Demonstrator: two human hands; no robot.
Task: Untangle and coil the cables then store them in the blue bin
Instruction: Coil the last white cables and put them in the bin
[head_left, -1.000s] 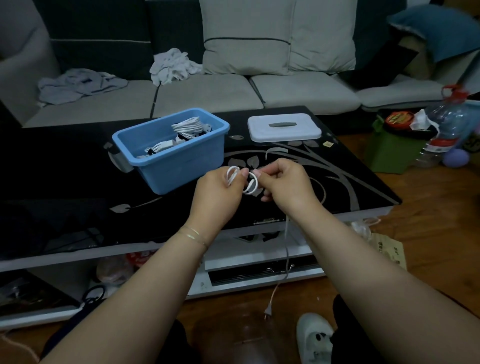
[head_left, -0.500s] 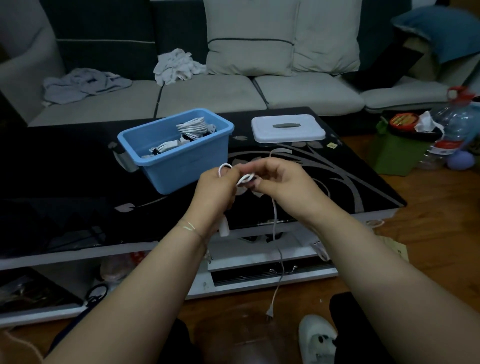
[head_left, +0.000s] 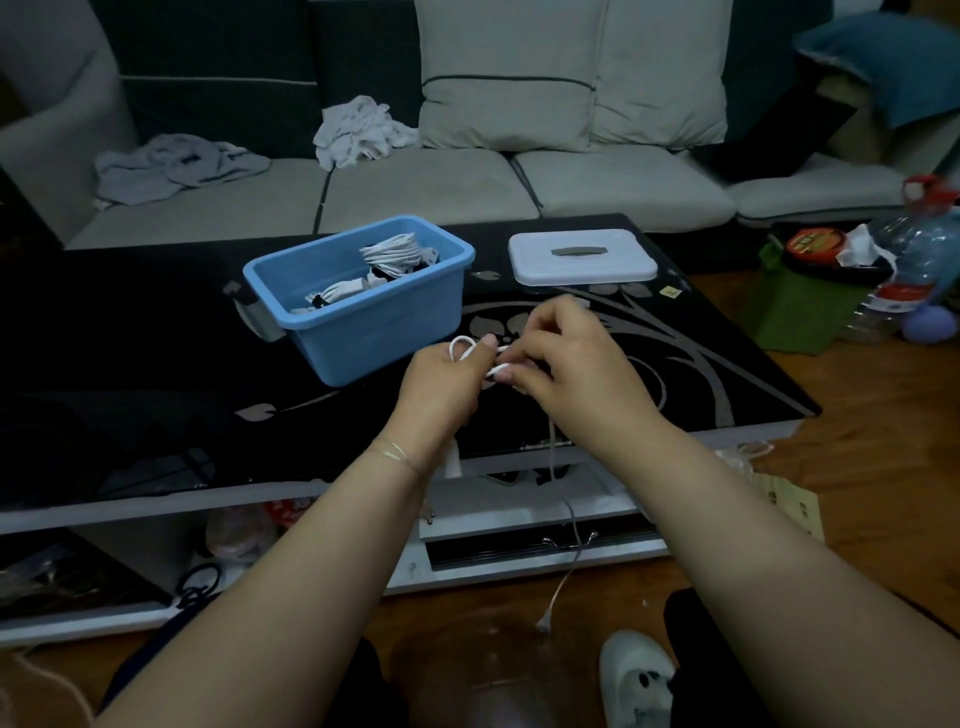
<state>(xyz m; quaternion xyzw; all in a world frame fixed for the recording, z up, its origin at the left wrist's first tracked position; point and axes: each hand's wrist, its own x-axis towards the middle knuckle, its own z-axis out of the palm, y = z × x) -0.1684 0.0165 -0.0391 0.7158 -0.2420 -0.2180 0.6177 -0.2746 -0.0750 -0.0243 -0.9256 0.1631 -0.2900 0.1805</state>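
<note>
White cable (head_left: 551, 457): small loops held between both hands above the desk (head_left: 156, 322), at 5 o'clock from the blue bin (head_left: 384, 322); loose tail hangs to the floor. Left hand (head_left: 441, 387): fingers curled round the loops. Right hand (head_left: 566, 358): fingers pinch a strand, apparently near its end. Blue bin: holds coiled white cables (head_left: 390, 253). White lid (head_left: 582, 257): at 3 o'clock from the bin.

Blue bin (head_left: 384, 332): smooth plastic, slight sheen. White lid (head_left: 582, 257), far right: matt plastic. Table top (head_left: 130, 332): glossy black glass, grey leaf print. Cable (head_left: 569, 514): smooth white plastic sheath. Sofa (head_left: 426, 182), far: matt woven cloth. Floor (head_left: 883, 415), right: polished wood.
</note>
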